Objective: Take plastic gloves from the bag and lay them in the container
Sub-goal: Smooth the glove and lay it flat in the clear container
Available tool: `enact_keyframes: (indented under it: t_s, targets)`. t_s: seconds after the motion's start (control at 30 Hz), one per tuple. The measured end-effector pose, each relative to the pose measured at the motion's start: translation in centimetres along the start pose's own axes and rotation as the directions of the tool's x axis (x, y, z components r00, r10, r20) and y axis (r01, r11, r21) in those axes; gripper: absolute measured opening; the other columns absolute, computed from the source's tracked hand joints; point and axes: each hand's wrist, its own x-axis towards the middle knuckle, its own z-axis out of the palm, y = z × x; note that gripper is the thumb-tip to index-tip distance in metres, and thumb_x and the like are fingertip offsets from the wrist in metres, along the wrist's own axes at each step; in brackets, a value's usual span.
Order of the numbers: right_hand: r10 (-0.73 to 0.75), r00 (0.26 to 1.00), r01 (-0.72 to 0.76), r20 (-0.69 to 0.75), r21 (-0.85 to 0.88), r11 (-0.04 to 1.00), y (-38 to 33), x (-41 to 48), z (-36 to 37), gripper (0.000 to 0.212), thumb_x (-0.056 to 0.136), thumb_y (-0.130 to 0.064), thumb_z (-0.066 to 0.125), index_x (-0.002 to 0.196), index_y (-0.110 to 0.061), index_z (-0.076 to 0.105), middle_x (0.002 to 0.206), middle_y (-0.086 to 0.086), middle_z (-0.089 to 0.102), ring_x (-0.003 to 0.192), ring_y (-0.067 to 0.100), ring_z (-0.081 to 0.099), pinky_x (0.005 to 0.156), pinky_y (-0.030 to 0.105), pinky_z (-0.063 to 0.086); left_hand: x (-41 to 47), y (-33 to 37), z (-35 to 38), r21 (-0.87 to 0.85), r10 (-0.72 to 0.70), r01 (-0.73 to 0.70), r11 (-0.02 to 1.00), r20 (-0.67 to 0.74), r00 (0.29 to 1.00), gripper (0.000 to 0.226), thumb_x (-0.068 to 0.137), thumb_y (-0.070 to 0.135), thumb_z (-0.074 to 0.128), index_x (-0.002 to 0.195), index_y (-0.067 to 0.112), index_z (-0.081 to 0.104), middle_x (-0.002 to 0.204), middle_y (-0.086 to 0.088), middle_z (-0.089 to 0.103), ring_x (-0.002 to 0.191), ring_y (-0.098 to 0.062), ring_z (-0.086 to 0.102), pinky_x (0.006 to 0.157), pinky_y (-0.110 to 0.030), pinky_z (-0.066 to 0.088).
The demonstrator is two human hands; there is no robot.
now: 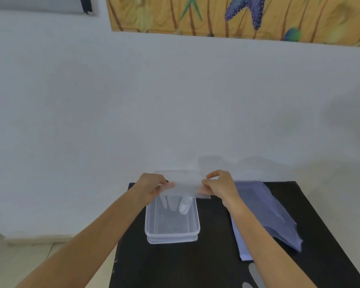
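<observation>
The left hand (154, 185) pinches the left edge of a clear plastic glove (183, 189), thumb and fingers closed on the film. The glove is stretched flat in the air over the far end of the transparent container (172, 231), its finger parts hanging down into the tub, one of them looking crumpled. The container stands on the black table (175, 267). The right hand (220, 186) grips the glove's right edge in a closed pinch. Just right of that forearm lies the bluish bag (266, 213), flat on the table; its contents are hard to make out.
</observation>
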Motion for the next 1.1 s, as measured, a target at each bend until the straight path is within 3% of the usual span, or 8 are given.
enact_keyframes:
  t_s: [0.1,0.3,0.4,0.47,0.57,0.73,0.9,1.1]
  targets:
    - [-0.039,0.999,0.040,0.033,-0.027,0.999,0.0,1.3,1.1,0.017,0.078,0.003,0.071,0.073,-0.014,0.072,0.080,0.013,0.072,0.069,0.021,0.069,0.065,0.028,0.059,2.1,0.4,0.1,0.011,0.013,-0.013,1.000,-0.027,1.000,0.042,0.079,-0.024,0.051,0.118,-0.010,0.054,0.092,-0.019,0.057,0.082,-0.028,0.063,0.059,-0.028,0.059]
    - [-0.161,0.987,0.161,0.018,0.024,0.987,-1.5,4.2,3.4,0.032,0.080,0.000,0.069,0.110,-0.009,0.071,0.102,0.002,0.069,0.090,0.014,0.068,0.089,0.032,0.056,6.4,1.8,-0.3,0.157,0.177,-0.168,0.973,-0.043,0.983,0.064,0.080,-0.025,0.045,0.137,0.004,0.045,0.132,-0.018,0.050,0.099,-0.030,0.065,0.067,-0.022,0.059]
    - [-0.227,0.973,0.225,0.033,0.047,0.973,-1.7,4.1,4.1,0.041,0.085,-0.002,0.065,0.124,-0.015,0.063,0.111,-0.006,0.066,0.095,0.015,0.070,0.081,0.020,0.054,6.9,1.6,-1.0,0.322,0.344,-0.323,0.890,-0.008,0.939,0.069,0.078,-0.017,0.060,0.137,0.017,0.047,0.129,0.003,0.052,0.097,-0.001,0.066,0.094,-0.022,0.049]
    - [-0.240,0.970,0.239,0.042,0.017,0.971,-0.4,3.9,4.8,0.044,0.087,-0.002,0.063,0.129,-0.015,0.060,0.107,0.004,0.071,0.091,0.023,0.071,0.069,0.008,0.051,7.2,0.4,-1.6,0.417,0.374,-0.354,0.837,0.036,0.927,0.069,0.080,-0.013,0.058,0.138,0.022,0.046,0.133,0.006,0.050,0.085,0.011,0.065,0.082,-0.008,0.047]
    - [-0.209,0.975,0.216,0.076,-0.102,0.971,2.2,3.3,5.9,0.048,0.088,-0.002,0.062,0.134,-0.011,0.056,0.099,0.013,0.071,0.076,0.021,0.067,0.059,-0.001,0.044,8.0,-2.7,-2.9,0.552,0.339,-0.312,0.773,0.055,0.939,0.069,0.080,-0.009,0.052,0.139,0.025,0.043,0.141,-0.008,0.051,0.119,-0.022,0.058,0.095,-0.026,0.050]
    - [-0.135,0.972,0.173,0.191,-0.198,0.965,4.9,1.7,6.8,0.050,0.088,0.006,0.054,0.136,-0.009,0.053,0.074,-0.008,0.060,0.064,0.013,0.055,0.051,0.006,0.047,8.5,-6.5,-3.9,0.687,0.255,-0.208,0.696,0.033,0.966,0.070,0.081,-0.004,0.054,0.143,0.024,0.038,0.136,-0.008,0.052,0.116,-0.045,0.053,0.092,-0.046,0.050]
    - [-0.061,0.970,0.117,0.237,-0.229,0.966,6.0,1.1,7.5,0.046,0.091,0.004,0.055,0.136,-0.005,0.050,0.096,-0.002,0.062,0.075,0.008,0.063,0.061,0.003,0.049,7.8,-8.5,-3.5,0.728,0.237,-0.184,0.661,0.030,0.971,0.066,0.086,-0.007,0.051,0.145,0.016,0.034,0.144,-0.007,0.044,0.127,-0.030,0.047,0.103,-0.036,0.043]
    - [-0.033,0.969,0.115,0.244,-0.332,0.936,6.7,1.1,8.2,0.035,0.092,0.003,0.053,0.126,-0.002,0.057,0.123,0.007,0.062,0.102,0.021,0.063,0.091,0.023,0.050,7.6,-10.0,-2.5,0.780,0.226,-0.170,0.602,0.038,0.973,0.049,0.092,0.002,0.050,0.138,0.015,0.040,0.136,-0.007,0.052,0.123,-0.027,0.050,0.106,-0.037,0.039]
